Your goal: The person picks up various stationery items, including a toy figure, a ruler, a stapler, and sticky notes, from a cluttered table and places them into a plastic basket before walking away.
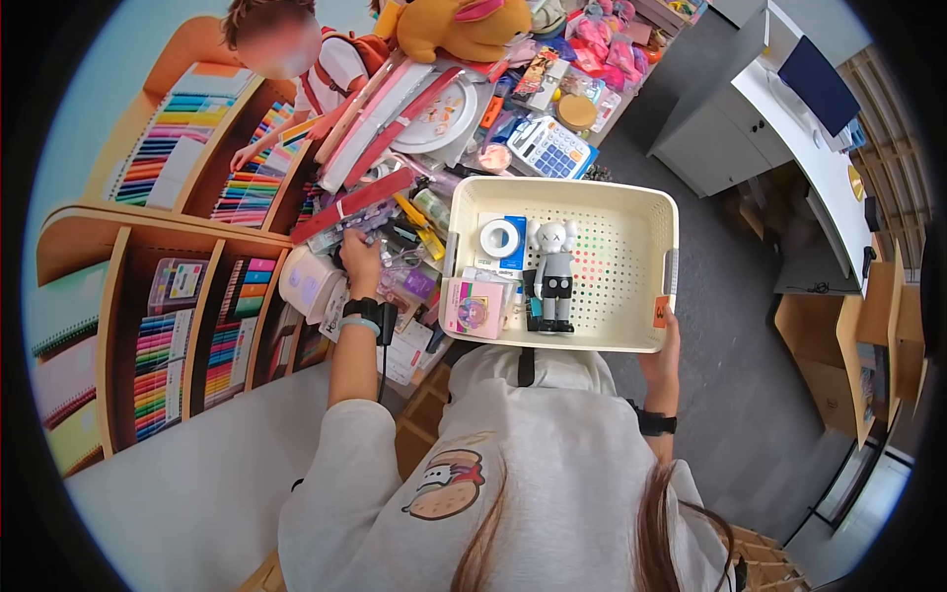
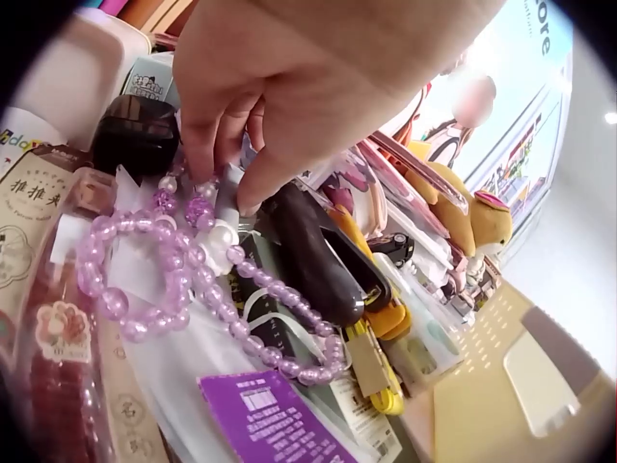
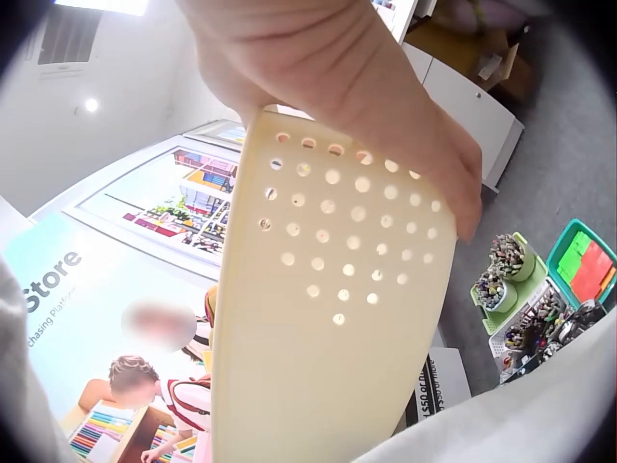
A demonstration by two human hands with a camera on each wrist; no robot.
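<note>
My left hand [image 1: 361,261] reaches into a pile of small goods left of the basket. In the left wrist view, that hand [image 2: 299,82] points fingers and thumb down, pinching the top of a purple beaded strand [image 2: 174,275] beside a black stapler-like item [image 2: 313,256]. My right hand [image 1: 664,350] grips the cream basket [image 1: 617,337] by its right side; in the right wrist view, the hand [image 3: 357,72] wraps over the rim of the perforated wall [image 3: 318,357]. Inside lie a grey figure [image 1: 556,271], a white tape roll [image 1: 500,238] and a pink package [image 1: 473,308].
Beyond the basket are a calculator [image 1: 552,148], white plates [image 1: 444,113] and a brown plush toy [image 1: 454,30]. Shelf graphics [image 1: 163,326] stand at left, with a pictured person [image 1: 340,64] above. A white desk [image 1: 789,128] stands at right, over grey floor [image 1: 730,296].
</note>
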